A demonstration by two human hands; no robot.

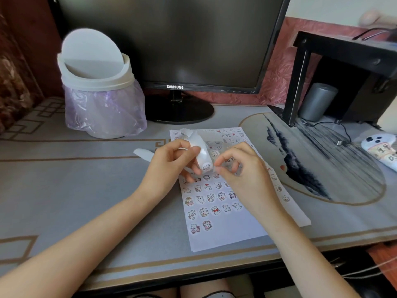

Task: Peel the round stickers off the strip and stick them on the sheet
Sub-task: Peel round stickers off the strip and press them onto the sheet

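A white sheet (pixel 225 231) lies on the desk, carrying several rows of round cartoon stickers. Above its middle, my left hand (pixel 169 166) grips a curled white backing strip (pixel 200 145) with one round sticker (pixel 206 166) showing on its lower bend. My right hand (pixel 238 168) is beside it, thumb and forefinger pinched together at the edge of that sticker. The strip's loose end (pixel 142 153) trails out to the left behind my left hand.
A white swing-lid bin (pixel 96 82) with a purple bag stands at the back left, a black monitor (pixel 171 44) behind the sheet. A round mat (pixel 322 160), a black stand (pixel 343 78), a grey cylinder (pixel 318 102), a cable and a phone (pixel 380 149) are to the right.
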